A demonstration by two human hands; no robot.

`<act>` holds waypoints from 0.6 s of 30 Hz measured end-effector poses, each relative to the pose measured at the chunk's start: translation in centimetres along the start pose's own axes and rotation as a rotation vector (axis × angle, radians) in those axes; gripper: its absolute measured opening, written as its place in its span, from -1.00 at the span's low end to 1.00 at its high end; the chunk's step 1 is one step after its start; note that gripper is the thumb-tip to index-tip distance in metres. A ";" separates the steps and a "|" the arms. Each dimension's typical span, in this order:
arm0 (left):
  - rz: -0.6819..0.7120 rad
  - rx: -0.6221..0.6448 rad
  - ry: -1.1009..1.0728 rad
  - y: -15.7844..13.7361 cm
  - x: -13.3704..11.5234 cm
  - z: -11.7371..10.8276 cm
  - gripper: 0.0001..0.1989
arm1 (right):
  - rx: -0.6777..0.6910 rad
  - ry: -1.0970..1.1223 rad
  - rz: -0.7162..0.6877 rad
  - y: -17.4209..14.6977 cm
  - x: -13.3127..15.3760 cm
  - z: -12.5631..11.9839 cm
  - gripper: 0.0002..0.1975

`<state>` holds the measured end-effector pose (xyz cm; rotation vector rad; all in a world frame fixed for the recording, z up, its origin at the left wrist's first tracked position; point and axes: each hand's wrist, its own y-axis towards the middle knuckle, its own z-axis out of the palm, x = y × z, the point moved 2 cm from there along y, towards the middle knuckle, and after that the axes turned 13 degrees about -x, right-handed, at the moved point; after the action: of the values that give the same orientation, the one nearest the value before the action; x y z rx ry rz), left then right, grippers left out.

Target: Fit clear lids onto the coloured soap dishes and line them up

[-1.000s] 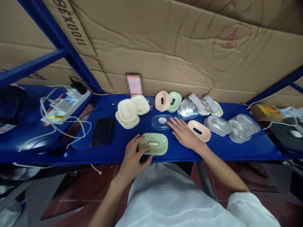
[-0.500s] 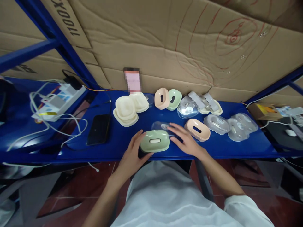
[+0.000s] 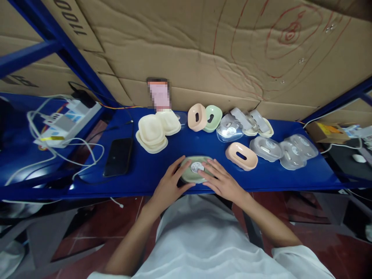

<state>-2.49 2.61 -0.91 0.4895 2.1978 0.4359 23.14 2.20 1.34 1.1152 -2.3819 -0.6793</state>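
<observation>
A green soap dish (image 3: 189, 177) is at the table's front edge, topped by a clear lid (image 3: 198, 167) with a round printed sticker. My left hand (image 3: 171, 183) grips its left end, thumb at the near side and fingers over the far rim. My right hand (image 3: 223, 181) holds the lid's right part, fingers across its top and thumb at the near edge. The fingers hide whether the lid is fully seated. To the right, near that hand, lies a peach soap dish (image 3: 241, 155) with a dark slot.
Cream dishes (image 3: 151, 130) are stacked at the back left. Another peach dish (image 3: 197, 117) leans beside a green one (image 3: 213, 118). Clear lids (image 3: 266, 148) lie at the right. A black phone (image 3: 118, 157), a power strip (image 3: 77, 120) and white cables are on the left.
The clear lid that lay behind the green soap dish is now on top of it. My right hand has moved left onto the lid. My left hand still grips the dish.
</observation>
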 end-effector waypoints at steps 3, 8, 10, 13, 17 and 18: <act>-0.003 -0.006 -0.006 -0.2 0.1 -0.1 -0.20 | 0.007 -0.003 -0.004 0.0 0.0 -0.1 -0.47; -0.011 0.043 -0.012 -0.3 -0.1 -0.2 -0.21 | 0.089 0.054 0.144 0.0 -0.1 -0.9 -0.21; -0.016 0.085 -0.041 -0.3 -0.6 -0.2 -0.18 | 0.102 0.101 0.170 -0.1 -0.1 -2.0 -0.17; -0.036 0.092 -0.101 -0.3 -1.5 -0.3 -0.14 | 0.014 0.101 0.162 -0.1 -1.4 -5.7 -0.24; -0.033 0.104 -0.055 -0.2 -2.2 -0.1 -0.25 | -0.252 -0.217 0.373 0.1 -8.6 -13.8 -0.25; -0.024 0.111 -0.025 -0.3 -2.3 0.1 -0.29 | -0.293 -0.348 0.475 0.1 -11.3 -15.9 -0.25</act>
<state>-1.16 1.31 0.40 0.5249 2.2095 0.2950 38.59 7.24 12.14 0.3063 -2.5756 -1.0639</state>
